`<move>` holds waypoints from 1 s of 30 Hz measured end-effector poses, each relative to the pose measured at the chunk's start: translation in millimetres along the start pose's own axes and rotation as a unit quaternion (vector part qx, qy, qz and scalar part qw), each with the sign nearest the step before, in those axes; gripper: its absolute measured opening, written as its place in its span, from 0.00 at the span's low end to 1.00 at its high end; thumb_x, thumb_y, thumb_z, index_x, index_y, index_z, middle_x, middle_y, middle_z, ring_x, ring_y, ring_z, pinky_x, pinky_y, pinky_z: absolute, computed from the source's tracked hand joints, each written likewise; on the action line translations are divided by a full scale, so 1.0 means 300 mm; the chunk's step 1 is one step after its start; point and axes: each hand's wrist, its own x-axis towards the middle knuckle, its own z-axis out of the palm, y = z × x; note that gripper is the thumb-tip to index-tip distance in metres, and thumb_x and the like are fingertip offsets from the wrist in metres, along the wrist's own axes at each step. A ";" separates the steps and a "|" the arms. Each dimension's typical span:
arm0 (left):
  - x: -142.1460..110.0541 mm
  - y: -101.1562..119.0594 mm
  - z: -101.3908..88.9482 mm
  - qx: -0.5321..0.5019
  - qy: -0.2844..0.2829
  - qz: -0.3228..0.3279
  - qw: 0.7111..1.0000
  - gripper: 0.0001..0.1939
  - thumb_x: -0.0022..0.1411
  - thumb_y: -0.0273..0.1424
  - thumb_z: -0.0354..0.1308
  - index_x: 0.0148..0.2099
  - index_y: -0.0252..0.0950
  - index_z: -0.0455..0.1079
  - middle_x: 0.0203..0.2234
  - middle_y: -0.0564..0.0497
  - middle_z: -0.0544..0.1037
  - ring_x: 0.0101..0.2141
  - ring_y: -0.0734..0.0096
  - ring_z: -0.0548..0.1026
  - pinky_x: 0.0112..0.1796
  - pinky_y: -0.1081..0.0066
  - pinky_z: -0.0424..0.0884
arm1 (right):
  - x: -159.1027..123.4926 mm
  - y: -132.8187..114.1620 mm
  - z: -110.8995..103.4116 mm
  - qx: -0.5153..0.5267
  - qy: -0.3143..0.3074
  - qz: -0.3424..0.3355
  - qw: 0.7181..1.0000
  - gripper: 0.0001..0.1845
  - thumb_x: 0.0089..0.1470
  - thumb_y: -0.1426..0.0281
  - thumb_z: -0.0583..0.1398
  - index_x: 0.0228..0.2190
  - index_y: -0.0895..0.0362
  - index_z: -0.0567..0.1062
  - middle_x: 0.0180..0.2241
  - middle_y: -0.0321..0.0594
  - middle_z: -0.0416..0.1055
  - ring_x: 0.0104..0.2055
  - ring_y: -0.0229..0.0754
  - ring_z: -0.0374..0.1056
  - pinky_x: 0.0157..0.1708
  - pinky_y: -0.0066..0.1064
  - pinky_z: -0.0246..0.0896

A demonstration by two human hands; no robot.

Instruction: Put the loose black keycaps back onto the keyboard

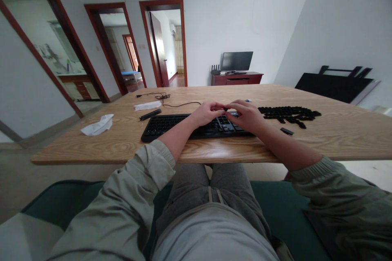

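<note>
Grey knees [225,181] sit below the left hand [208,114] and right hand [245,116], whose fingertips close on a small black keycap [226,109] above the keyboard [171,127]. It should be light, stiff and best held by its edges. Loose keycaps [288,113] lie beyond the right hand.

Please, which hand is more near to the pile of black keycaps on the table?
The right hand is nearer: it is just left of the pile of black keycaps, apart from it. The left hand is farther left, beyond the right hand.
</note>
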 end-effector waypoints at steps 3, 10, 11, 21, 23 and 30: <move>-0.012 0.024 -0.001 0.026 0.011 -0.001 1.000 0.15 0.63 0.30 0.59 0.50 0.27 0.76 0.38 0.44 0.81 0.36 0.72 0.75 0.42 0.71 0.69 | 0.001 -0.001 -0.005 -0.006 -0.009 -0.008 1.000 0.15 0.59 0.67 0.60 0.47 0.56 0.78 0.39 0.44 0.77 0.36 0.43 0.73 0.37 0.33 0.67; -0.023 0.047 -0.002 0.075 0.024 -0.032 0.996 0.15 0.67 0.36 0.55 0.43 0.29 0.77 0.30 0.49 0.78 0.30 0.75 0.71 0.31 0.75 0.65 | -0.004 0.000 -0.006 -0.023 -0.012 -0.017 1.000 0.12 0.59 0.68 0.60 0.43 0.56 0.78 0.39 0.44 0.77 0.37 0.43 0.73 0.38 0.34 0.66; -0.021 0.044 -0.002 0.075 0.024 -0.031 0.996 0.15 0.67 0.36 0.55 0.42 0.29 0.77 0.29 0.50 0.78 0.29 0.75 0.70 0.31 0.75 0.65 | -0.005 -0.001 -0.007 -0.026 -0.012 -0.019 0.999 0.12 0.59 0.68 0.60 0.43 0.56 0.78 0.39 0.44 0.76 0.37 0.43 0.73 0.37 0.33 0.66; -0.025 0.044 0.003 0.013 0.056 -0.071 0.996 0.15 0.65 0.34 0.59 0.51 0.30 0.68 0.26 0.52 0.77 0.26 0.77 0.70 0.30 0.75 0.65 | -0.012 0.010 0.003 -0.037 -0.032 -0.029 0.998 0.12 0.60 0.67 0.59 0.44 0.54 0.79 0.38 0.43 0.77 0.36 0.43 0.73 0.37 0.33 0.66; -0.025 0.046 0.003 0.012 0.047 -0.072 0.996 0.11 0.65 0.32 0.59 0.46 0.30 0.68 0.25 0.52 0.76 0.26 0.77 0.70 0.30 0.75 0.65 | -0.013 0.011 0.003 -0.026 -0.034 -0.032 0.999 0.12 0.60 0.67 0.59 0.44 0.53 0.79 0.40 0.43 0.78 0.37 0.44 0.74 0.38 0.34 0.67; -0.021 0.042 0.014 0.002 0.040 -0.080 0.996 0.10 0.65 0.28 0.56 0.48 0.33 0.64 0.24 0.55 0.75 0.23 0.78 0.69 0.28 0.75 0.64 | -0.008 -0.010 0.005 0.019 -0.023 -0.051 0.998 0.12 0.58 0.69 0.60 0.44 0.52 0.78 0.44 0.42 0.79 0.44 0.44 0.75 0.44 0.33 0.68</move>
